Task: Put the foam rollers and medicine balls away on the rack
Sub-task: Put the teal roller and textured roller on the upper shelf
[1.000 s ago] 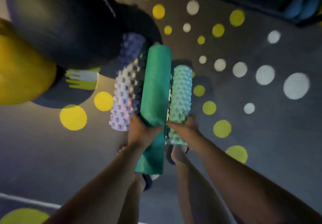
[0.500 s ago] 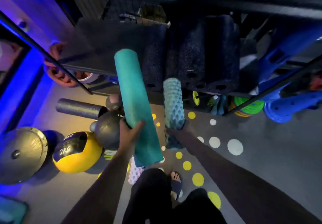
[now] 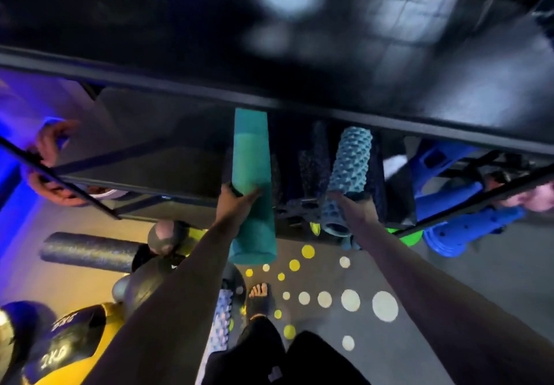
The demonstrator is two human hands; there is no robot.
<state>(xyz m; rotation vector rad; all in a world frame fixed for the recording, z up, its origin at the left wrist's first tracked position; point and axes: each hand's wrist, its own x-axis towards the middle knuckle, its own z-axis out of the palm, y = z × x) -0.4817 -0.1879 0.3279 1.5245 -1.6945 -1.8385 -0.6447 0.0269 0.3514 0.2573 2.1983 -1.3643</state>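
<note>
now the smooth roller (image 3: 251,175), with the left hand (image 3: 236,205) curled round it, and the ribbed roller (image 3: 347,172), gripped by the right hand (image 3: 356,205), have risen into the rack (image 3: 180,86) beside black rollers (image 3: 314,169), so release seems next, while the balls (image 3: 75,348) lie on the floor (image 3: 449,279).

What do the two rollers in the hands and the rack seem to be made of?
Green roller: likely smooth matte foam, no shine. Blue roller: probably moulded foam, raised bumps all over. Rack: looks like dark painted metal, thin straight bars.
</note>
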